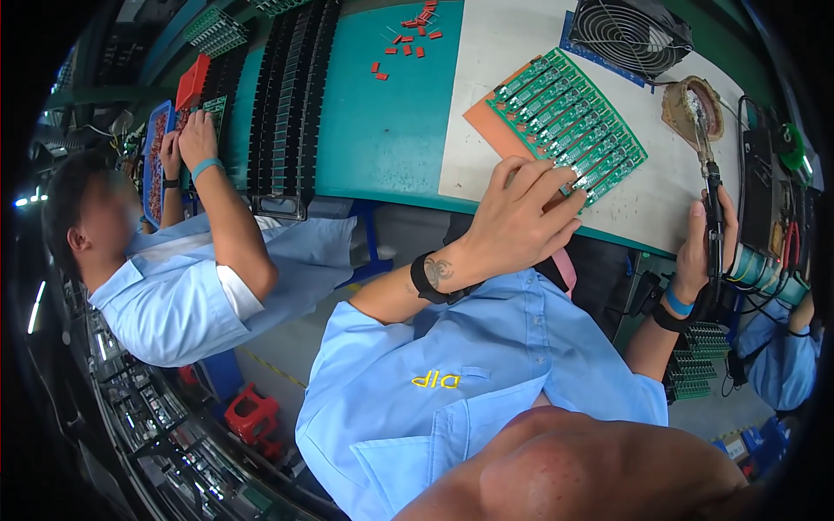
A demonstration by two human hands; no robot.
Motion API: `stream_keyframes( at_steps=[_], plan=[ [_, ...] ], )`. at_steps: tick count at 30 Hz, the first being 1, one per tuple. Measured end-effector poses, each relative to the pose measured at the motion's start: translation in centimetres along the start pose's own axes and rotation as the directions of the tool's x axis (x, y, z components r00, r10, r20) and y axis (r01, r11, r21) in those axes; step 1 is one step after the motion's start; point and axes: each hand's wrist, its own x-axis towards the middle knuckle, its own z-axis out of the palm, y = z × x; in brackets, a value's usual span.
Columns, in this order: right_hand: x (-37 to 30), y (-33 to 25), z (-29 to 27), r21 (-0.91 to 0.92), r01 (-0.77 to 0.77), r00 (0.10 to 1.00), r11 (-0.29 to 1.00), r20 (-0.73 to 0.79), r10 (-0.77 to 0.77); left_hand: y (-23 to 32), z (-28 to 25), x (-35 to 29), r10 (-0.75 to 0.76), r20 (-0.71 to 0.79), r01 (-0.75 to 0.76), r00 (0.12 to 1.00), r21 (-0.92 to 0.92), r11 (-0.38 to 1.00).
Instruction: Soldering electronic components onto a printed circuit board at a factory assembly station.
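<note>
A green panel of several joined circuit boards [569, 122] lies slanted over an orange-brown sheet [499, 130] on the white work surface. My left hand [526, 213] reaches over the panel's near edge, its bent fingers touching the boards and gripping there; the fingertips partly hide what is beneath. My right hand [692, 247] is wrapped round the dark handle of a soldering iron [713, 195], held upright at the right. The iron's metal end reaches into a brownish bowl [671, 113] with whitish, shiny material inside.
A black fan [630, 35] stands behind the panel. Loose red components [408, 49] lie on the green mat [382, 130]. A black rack [291, 104] separates me from a co-worker [174, 260] beside a blue bin [156, 165]. Cables and red-handled pliers [790, 243] are at right.
</note>
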Motion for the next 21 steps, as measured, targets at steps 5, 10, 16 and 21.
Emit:
stream_keyframes(
  at_steps=[5, 10, 16, 21],
  plan=[
    [-0.7, -0.3, 0.2, 0.019, 0.003, 1.000, 1.000, -0.006, -0.003, -0.2, -1.1, -1.2, -0.021, 0.019, 0.021, 1.000, 0.013, 1.000],
    [-1.2, -1.1, -0.3, -0.011, 0.016, 1.000, 1.000, 0.005, -0.016, -0.5, -3.1, -2.7, -0.053, 0.022, 0.052, 0.998, 0.038, 0.998],
    [-2.6, -2.3, -0.7, -0.048, 0.016, 1.000, 0.999, 0.000, -0.016, -0.9, -6.1, -4.8, -0.083, -0.009, 0.083, 0.997, 0.008, 0.997],
    [-2.3, -2.8, -1.1, -0.039, 0.033, 0.999, 0.999, 0.024, -0.032, -2.0, -7.8, -4.8, -0.110, -0.010, 0.110, 0.994, 0.004, 0.994]
  ],
)
